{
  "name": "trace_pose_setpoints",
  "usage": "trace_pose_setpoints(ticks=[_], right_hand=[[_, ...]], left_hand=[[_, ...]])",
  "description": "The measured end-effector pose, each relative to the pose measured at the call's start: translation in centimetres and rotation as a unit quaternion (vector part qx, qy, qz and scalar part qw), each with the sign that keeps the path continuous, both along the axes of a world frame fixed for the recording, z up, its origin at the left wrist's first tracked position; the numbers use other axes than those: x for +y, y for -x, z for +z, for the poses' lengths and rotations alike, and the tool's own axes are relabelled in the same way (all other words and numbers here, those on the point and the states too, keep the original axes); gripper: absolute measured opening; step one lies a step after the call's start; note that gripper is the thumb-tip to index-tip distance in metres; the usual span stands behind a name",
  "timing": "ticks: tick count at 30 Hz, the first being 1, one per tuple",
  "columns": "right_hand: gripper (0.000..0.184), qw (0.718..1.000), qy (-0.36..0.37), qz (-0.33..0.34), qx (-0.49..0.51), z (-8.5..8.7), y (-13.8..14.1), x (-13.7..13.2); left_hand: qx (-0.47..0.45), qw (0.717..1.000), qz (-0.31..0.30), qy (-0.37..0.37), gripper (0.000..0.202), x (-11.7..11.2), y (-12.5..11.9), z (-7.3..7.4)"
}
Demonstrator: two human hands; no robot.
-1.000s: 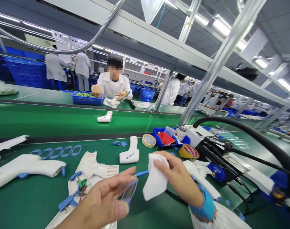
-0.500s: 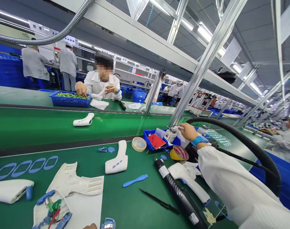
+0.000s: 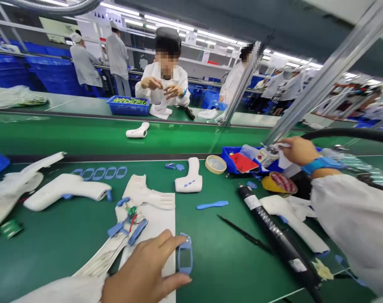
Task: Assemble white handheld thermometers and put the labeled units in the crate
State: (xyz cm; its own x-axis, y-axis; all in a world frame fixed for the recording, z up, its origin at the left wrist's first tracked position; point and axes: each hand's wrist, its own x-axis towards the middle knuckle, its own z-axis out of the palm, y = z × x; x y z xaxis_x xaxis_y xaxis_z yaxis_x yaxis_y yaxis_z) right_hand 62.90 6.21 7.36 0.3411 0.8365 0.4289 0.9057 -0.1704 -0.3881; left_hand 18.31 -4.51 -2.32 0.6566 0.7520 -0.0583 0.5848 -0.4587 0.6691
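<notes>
My left hand [image 3: 147, 263] reaches in from the bottom. Its thumb and index finger close on the two ends of a small blue display frame [image 3: 185, 256] with a greyish window. Beside it lie white shell halves [image 3: 159, 199] with blue parts and red wires, partly over a white sheet [image 3: 170, 219]. My right hand [image 3: 300, 151] is at the far right, over a blue bin [image 3: 226, 153], pinching a thin white wipe [image 3: 284, 162]. Close to those fingers is a white-labelled bottle [image 3: 265, 156], partly hidden. A black electric screwdriver [image 3: 273, 231] lies below my right forearm.
White gun-shaped housings [image 3: 188, 176] lie about the green mat, with a blue pry stick [image 3: 212, 205] and black tweezers [image 3: 241, 232]. A tape roll [image 3: 215, 164] sits near the bin. A metal post [image 3: 323, 75] slants upward behind it. A co-worker [image 3: 166, 80] sits opposite.
My left hand has come into view and taken hold of the blue display frame. The view has swung left and down. My right hand stays by the bin with the white wipe.
</notes>
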Motion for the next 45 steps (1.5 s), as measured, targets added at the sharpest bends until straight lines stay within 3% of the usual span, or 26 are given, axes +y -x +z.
trace_pose_setpoints(ticks=[1,4,7,9,11,14,19,25,28,31,36,45], right_hand=[[0.039,1.000,0.007,-0.003,-0.014,0.2,1.2,-0.9],[0.028,0.998,0.014,0.030,-0.044,0.1,6.6,-5.5],[0.023,0.987,0.046,0.148,-0.038,-1.0,13.4,-11.5],[0.015,0.955,0.039,0.295,0.011,-2.3,17.7,-14.7],[0.015,0.937,0.046,0.341,0.063,-3.7,20.9,-16.6],[0.020,0.925,0.070,0.355,0.114,-5.5,23.7,-17.3],[0.029,0.907,0.098,0.403,0.072,-6.8,25.4,-16.3],[0.034,0.890,0.122,0.437,-0.040,-7.0,26.3,-16.2],[0.036,0.877,0.182,0.446,-0.012,-6.5,25.8,-16.5],[0.032,0.864,0.232,0.440,0.077,-5.7,24.9,-16.9],[0.021,0.893,0.181,0.376,0.166,-5.6,24.0,-17.1],[0.027,0.911,0.122,0.384,0.085,-7.2,26.1,-16.1]], left_hand=[[-0.005,1.000,-0.002,-0.005,0.045,-0.1,0.0,0.2],[-0.010,1.000,-0.022,-0.010,0.046,-0.2,0.0,0.4],[0.002,0.999,-0.030,-0.017,0.047,-0.2,0.0,0.3],[0.006,0.999,-0.033,-0.028,0.046,-0.2,0.0,0.3],[0.006,0.999,-0.036,-0.039,0.047,-0.2,0.0,0.2],[0.004,0.998,-0.041,-0.056,0.047,-0.3,0.0,0.0],[0.000,0.996,-0.051,-0.080,0.047,-0.3,0.1,-0.2],[-0.009,0.994,-0.058,-0.089,0.045,-0.3,0.2,-0.2],[-0.012,0.995,-0.053,-0.085,0.046,-0.2,0.2,-0.3],[-0.017,0.995,-0.054,-0.086,0.047,-0.3,0.3,-0.2],[-0.026,0.996,-0.050,-0.070,0.047,-0.3,0.3,-0.1],[-0.024,0.996,-0.053,-0.063,0.045,-0.3,0.1,0.0]])
